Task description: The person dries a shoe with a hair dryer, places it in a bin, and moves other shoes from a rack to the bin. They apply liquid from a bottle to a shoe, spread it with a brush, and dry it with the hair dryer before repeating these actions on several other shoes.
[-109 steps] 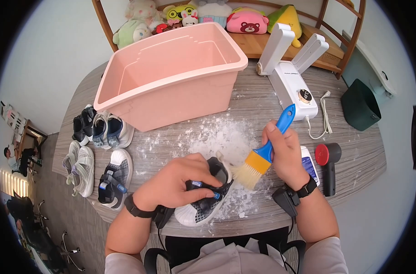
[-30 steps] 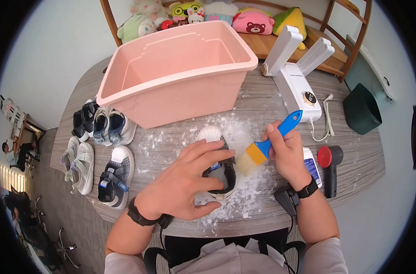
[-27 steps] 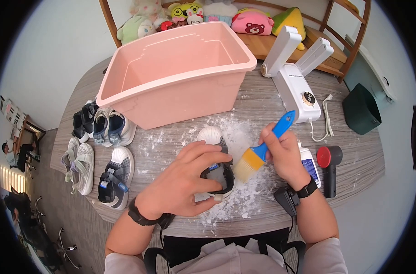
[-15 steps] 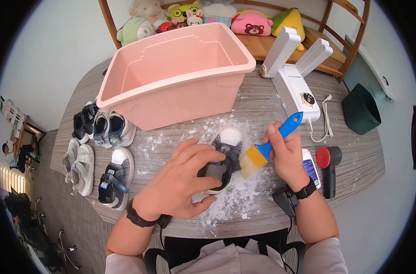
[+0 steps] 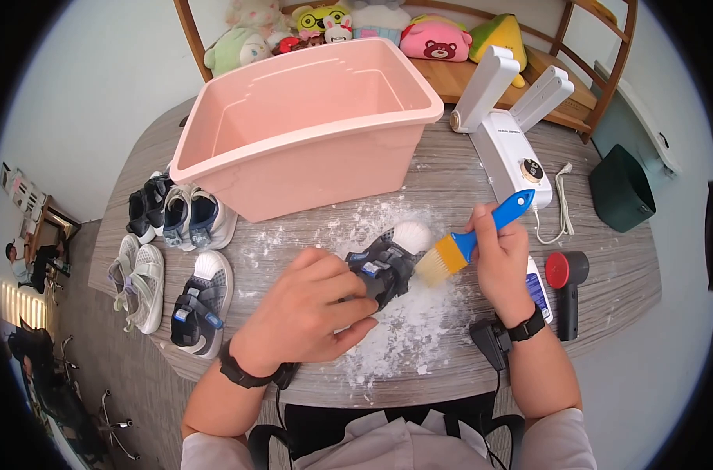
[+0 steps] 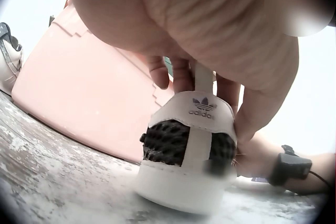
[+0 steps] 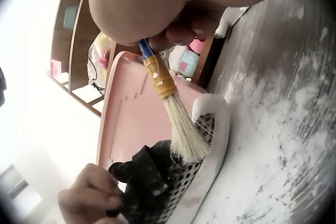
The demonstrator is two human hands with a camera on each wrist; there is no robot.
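A dark mesh child's sneaker with a white shell toe stands on the powdery part of the table. My left hand grips it at the heel end, partly covering the opening; its white heel tab shows in the left wrist view. The toe points away and to the right. My right hand holds a paintbrush by its blue handle. Its pale bristles lie against the mesh side of the sneaker near the toe, bent slightly in the right wrist view.
White powder is scattered around the sneaker. Other shoes, among them a matching sneaker, stand at left. A pink bin is behind. At right are a white shoe dryer, a bottle and a black-and-red handheld device.
The sneaker has turned from toe toward me to toe away, and lately swung further right. My left hand has closed more around its heel, and the brush has followed along its right side.
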